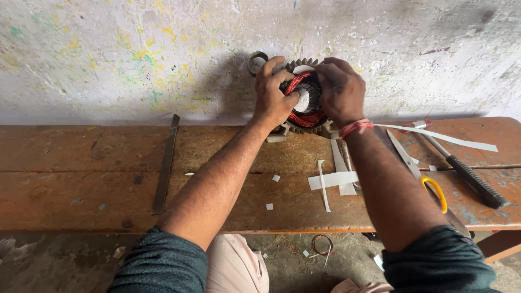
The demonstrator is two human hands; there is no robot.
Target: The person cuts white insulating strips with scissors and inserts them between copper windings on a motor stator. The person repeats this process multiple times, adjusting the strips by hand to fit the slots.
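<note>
A round motor stator (305, 103) with red copper windings and a finned metal housing stands on edge at the back of the wooden bench (81, 173), against the wall. My left hand (273, 92) grips its left side, thumb pressing near the white centre. My right hand (340, 89) covers its upper right side, fingers curled over the rim and windings. A red thread band circles my right wrist.
White paper strips (332, 180) and small scraps lie on the bench in front of me. Scissors with a yellow handle (429, 187) and a black-handled tool (472, 179) lie at the right. A flat metal bar (165, 165) lies at the left. A painted wall stands behind.
</note>
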